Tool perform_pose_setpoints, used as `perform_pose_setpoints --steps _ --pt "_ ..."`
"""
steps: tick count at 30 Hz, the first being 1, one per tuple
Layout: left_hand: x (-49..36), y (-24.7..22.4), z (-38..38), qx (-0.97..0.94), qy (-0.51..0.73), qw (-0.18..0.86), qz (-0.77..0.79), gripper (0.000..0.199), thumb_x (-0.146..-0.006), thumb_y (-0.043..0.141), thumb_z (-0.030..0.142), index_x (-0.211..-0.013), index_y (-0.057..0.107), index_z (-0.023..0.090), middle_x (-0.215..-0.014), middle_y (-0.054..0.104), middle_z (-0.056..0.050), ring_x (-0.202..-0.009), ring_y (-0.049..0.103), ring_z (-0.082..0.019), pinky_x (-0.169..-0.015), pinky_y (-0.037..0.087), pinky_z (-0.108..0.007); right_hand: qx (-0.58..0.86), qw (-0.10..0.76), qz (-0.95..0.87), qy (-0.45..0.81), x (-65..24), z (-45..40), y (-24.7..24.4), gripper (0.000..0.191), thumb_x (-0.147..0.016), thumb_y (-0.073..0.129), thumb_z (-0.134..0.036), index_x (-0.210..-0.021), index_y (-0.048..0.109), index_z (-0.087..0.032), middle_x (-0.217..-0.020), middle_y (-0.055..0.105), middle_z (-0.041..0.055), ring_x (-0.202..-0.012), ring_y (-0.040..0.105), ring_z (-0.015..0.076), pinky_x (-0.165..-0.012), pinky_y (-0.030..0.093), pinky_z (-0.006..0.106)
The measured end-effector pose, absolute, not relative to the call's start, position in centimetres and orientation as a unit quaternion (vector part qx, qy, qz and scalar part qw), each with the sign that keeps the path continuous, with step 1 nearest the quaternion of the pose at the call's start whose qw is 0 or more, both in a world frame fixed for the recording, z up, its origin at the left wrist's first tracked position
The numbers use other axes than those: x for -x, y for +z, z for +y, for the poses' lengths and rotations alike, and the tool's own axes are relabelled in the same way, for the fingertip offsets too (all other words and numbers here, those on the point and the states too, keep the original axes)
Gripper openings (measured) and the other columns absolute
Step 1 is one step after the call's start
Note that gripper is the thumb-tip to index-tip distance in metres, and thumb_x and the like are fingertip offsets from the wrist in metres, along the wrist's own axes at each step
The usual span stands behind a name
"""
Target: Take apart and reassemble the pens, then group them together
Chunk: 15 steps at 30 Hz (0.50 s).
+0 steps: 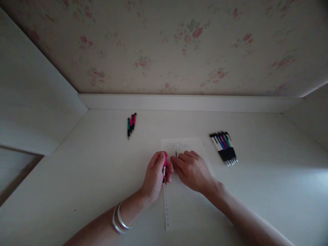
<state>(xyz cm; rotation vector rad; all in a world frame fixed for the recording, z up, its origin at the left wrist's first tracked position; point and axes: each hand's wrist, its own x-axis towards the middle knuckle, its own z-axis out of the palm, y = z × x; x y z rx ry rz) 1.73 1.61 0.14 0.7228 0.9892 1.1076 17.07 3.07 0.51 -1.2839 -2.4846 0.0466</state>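
My left hand (153,177) is closed around a pink pen (164,167) with a dark lower end, held upright at the left edge of a sheet of paper. Close beside it, my right hand (191,169) has its thumb and index finger pinched together over the paper. A thin dark piece (176,153) shows at these fingertips; its lower part is hidden and its exact kind is unclear. The punched white paper (179,208) carries lines of handwriting near its top.
Several pens (223,147) with black grips and differently coloured barrels lie side by side on the right. To the left lie a green pen (128,127) and two pink pens (132,121). White boards and a floral wall (164,48) bound the white desk (102,164).
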Motion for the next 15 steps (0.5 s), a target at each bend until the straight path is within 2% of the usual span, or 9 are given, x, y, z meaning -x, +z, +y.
perform_pose_setpoints --steps 4,7,11,15 --pt "-1.8 0.1 1.6 -0.303 0.487 0.69 0.441 0.027 -0.094 0.052 0.049 -0.092 0.049 0.022 -0.061 0.057 0.006 -0.038 0.049 -0.009 -0.035 0.033 -0.017 0.423 0.292 -0.858 -0.004 -17.9 1.9 0.7 0.019 -0.097 0.051 -0.017 -0.108 0.066 -0.015 -0.069 0.068 0.0023 -0.061 0.056 0.0158 -0.062 0.034 0.033" --pt "-1.9 -0.3 1.5 -0.294 0.496 0.687 0.442 0.025 -0.093 0.056 0.046 -0.089 0.05 0.022 -0.065 0.055 0.006 -0.048 0.053 -0.009 -0.044 0.041 -0.019 0.338 0.307 -0.89 0.006 -18.0 0.7 1.3 0.033 -0.093 0.054 -0.013 -0.125 0.058 -0.014 -0.079 0.072 0.0042 -0.063 0.057 0.0156 -0.061 0.036 0.033" --pt "-1.9 -0.8 1.4 -0.314 0.509 0.655 0.461 0.021 -0.091 0.061 0.04 -0.086 0.055 0.02 -0.075 0.055 0.003 -0.065 0.053 -0.01 -0.06 0.045 -0.019 0.306 0.288 -0.907 -0.008 -17.4 0.1 1.9 0.033 -0.09 0.054 -0.011 -0.122 0.061 -0.016 -0.085 0.073 0.0052 -0.071 0.061 0.0171 -0.06 0.037 0.034" --pt "-1.8 -0.7 1.4 -0.358 0.496 0.64 0.464 0.021 -0.091 0.06 0.039 -0.083 0.056 0.02 -0.075 0.052 0.003 -0.069 0.051 -0.012 -0.062 0.043 -0.019 0.315 0.261 -0.912 0.019 -17.3 0.1 1.8 0.031 -0.09 0.051 -0.012 -0.118 0.063 -0.016 -0.09 0.073 0.0068 -0.08 0.065 0.0189 -0.064 0.04 0.035"
